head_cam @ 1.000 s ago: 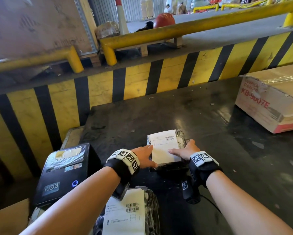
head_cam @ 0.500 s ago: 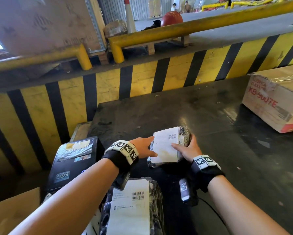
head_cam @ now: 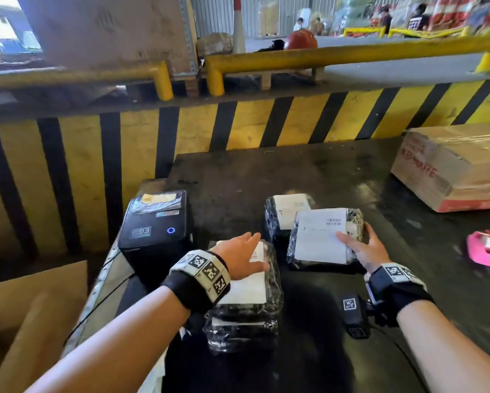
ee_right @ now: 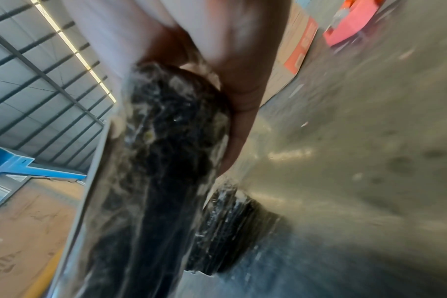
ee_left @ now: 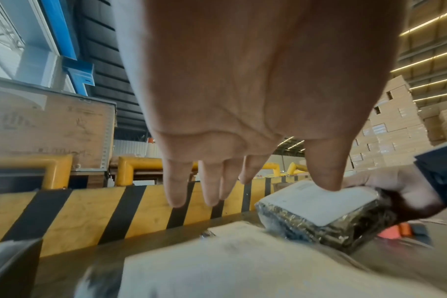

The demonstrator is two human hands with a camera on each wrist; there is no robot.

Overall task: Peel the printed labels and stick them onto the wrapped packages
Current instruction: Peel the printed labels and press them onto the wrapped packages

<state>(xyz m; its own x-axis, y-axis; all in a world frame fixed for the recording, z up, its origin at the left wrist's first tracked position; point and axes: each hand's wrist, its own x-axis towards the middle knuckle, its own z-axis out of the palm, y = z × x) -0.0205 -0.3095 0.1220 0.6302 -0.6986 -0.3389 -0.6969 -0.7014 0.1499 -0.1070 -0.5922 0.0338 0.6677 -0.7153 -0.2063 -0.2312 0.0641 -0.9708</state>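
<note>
The right hand [head_cam: 364, 251] is gripping a labelled wrapped package [head_cam: 323, 236], thumb on its label, setting it on the counter [head_cam: 323, 171] against another labelled package [head_cam: 286, 211] at its 11 o'clock. The left hand [head_cam: 241, 256], fingers straight and empty, is hovering over the near stack [head_cam: 246, 293]. Next, I reckon, comes fetching a fresh label from the printer [head_cam: 155, 219] at 9 o'clock.

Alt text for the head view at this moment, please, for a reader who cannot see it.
The right hand grips a labelled black wrapped package above a dark table, while the open left hand reaches over a second labelled package. A third labelled package lies behind, a black label printer sits at left, and a cardboard box at right.
</note>
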